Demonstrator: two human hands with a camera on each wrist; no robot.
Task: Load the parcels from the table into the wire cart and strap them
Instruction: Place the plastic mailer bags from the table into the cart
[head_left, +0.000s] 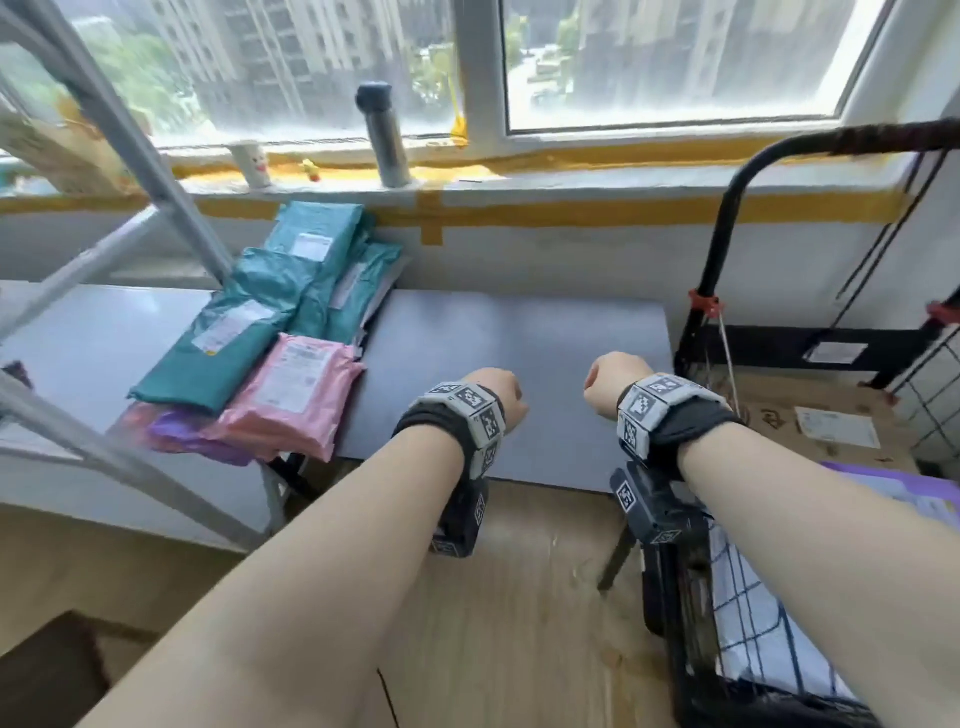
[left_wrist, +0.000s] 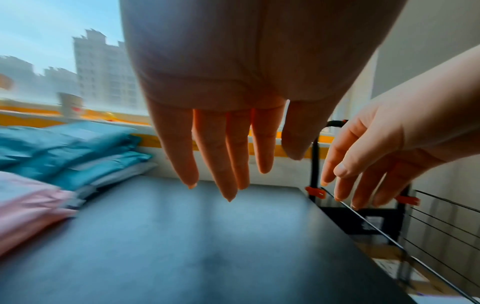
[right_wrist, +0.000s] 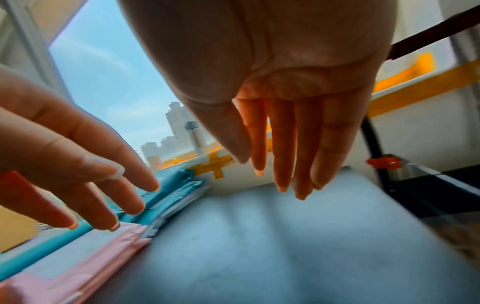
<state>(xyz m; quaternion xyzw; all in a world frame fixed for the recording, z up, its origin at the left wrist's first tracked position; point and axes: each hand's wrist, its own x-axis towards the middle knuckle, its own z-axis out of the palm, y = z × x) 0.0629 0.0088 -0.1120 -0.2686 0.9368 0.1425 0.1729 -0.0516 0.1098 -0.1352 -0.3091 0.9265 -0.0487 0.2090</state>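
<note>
Several soft parcels lie piled on the left of the grey table (head_left: 519, 364): teal ones (head_left: 244, 332) at the back, a pink one (head_left: 296, 395) in front, a purple one (head_left: 192, 436) underneath. The black wire cart (head_left: 727, 270) stands right of the table, with a cardboard box (head_left: 810, 421) and a purple parcel (head_left: 904, 488) inside. My left hand (head_left: 496, 397) and right hand (head_left: 610, 379) hover side by side over the bare part of the table. In the wrist views the left fingers (left_wrist: 228, 156) and right fingers (right_wrist: 285, 148) hang straight down, holding nothing.
A grey metal frame (head_left: 130, 156) slants across the left side above the parcels. On the windowsill stand a steel flask (head_left: 384, 135) and a paper cup (head_left: 252, 163). Orange clips (head_left: 704, 304) sit on the cart's uprights. Wooden floor (head_left: 519, 597) shows below the table.
</note>
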